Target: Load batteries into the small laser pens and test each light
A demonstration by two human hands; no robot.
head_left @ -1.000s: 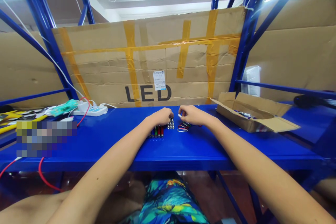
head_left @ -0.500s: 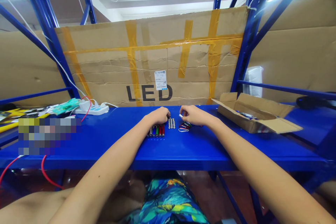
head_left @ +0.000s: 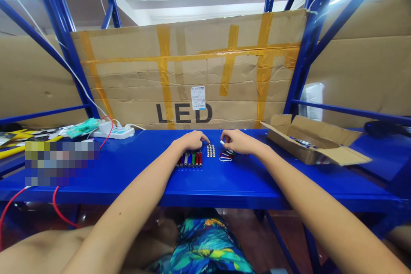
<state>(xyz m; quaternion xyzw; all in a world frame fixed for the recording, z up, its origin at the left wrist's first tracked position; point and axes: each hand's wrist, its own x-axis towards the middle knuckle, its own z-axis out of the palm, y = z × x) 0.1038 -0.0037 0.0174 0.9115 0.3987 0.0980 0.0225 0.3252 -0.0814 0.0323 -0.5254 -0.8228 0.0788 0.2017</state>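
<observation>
My left hand [head_left: 194, 140] rests over the far end of a row of small coloured metal tubes [head_left: 193, 159], which look like mini flashlights. Its forefinger stretches to the upper corner of a block of small silver button cells [head_left: 211, 150]; whether it touches one is unclear. The other fingers are partly hidden. Between thumb and fingers, my right hand [head_left: 236, 140] pinches a small white cylinder [head_left: 222, 142]. Just below that hand lie several coloured carabiners [head_left: 226, 158], partly covered by it.
An open cardboard box [head_left: 300, 145] with small metallic items stands on the right of the blue table [head_left: 224, 184]. At the left are a white power strip [head_left: 117, 132], red cables and a blurred-out pile. A large taped cardboard sheet [head_left: 135, 81] stands behind.
My left forefinger has straightened towards the button cells, and the left hand has shifted slightly left, uncovering more of the tubes. My right hand keeps its pinch on the white cylinder.
</observation>
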